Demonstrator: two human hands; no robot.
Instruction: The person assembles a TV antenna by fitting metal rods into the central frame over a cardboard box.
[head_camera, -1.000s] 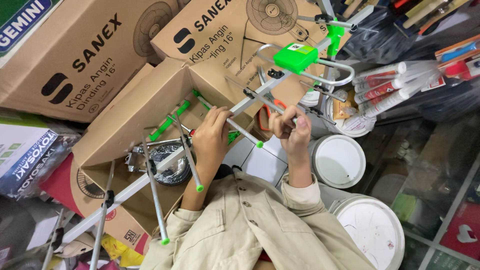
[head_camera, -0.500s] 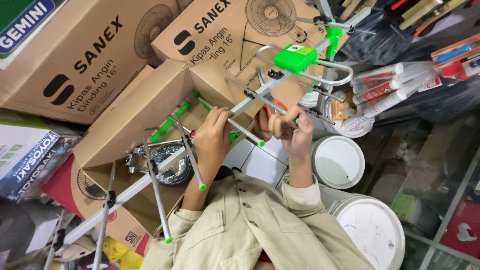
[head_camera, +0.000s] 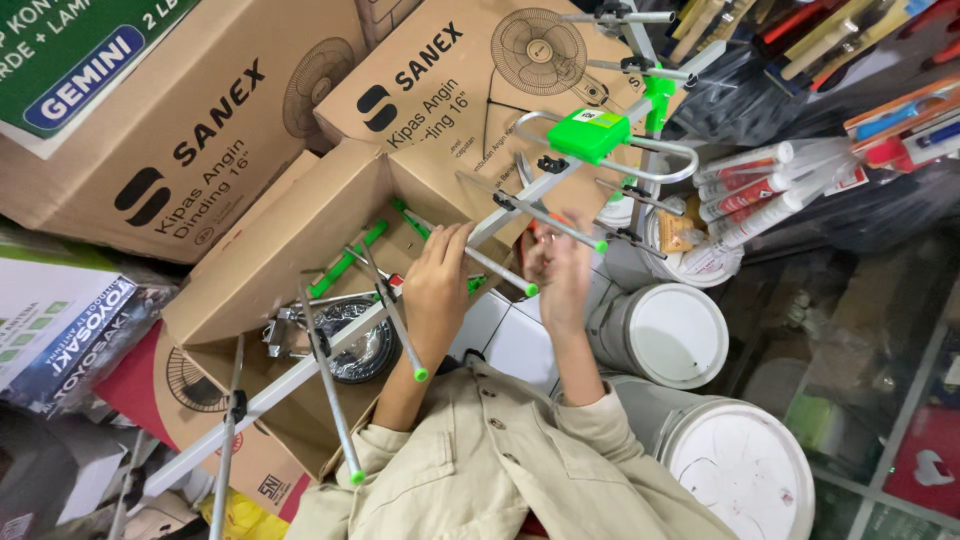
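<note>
The item in hand is a long aerial of white metal boom with thin grey cross-rods tipped in green plastic caps (head_camera: 470, 255), running diagonally from lower left to upper right across the view, above an open brown cardboard carton (head_camera: 290, 265). A bright green plastic junction box (head_camera: 588, 135) sits on the boom near its upper end, beside a looped grey tube.

Handling judgement: the assembly looks light but long and awkward. The boom appears stiff; the thin rods are likely to bend or snag on nearby stock. The boom is the sound place to take hold, not the rods or the junction box.

The left hand (head_camera: 437, 290) is curled closed around the boom near its middle, fingers wrapped over the top, forearm rising from a beige sleeve. The right hand (head_camera: 560, 272) is raised just beside the boom at a cross-rod; it is blurred, and whether it grips anything cannot be told. A small orange object shows near its fingers, kind unclear.

2 white lidded plastic buckets (head_camera: 680, 335) stand to the right, near a cluster of white sealant tubes (head_camera: 745, 190).
</note>
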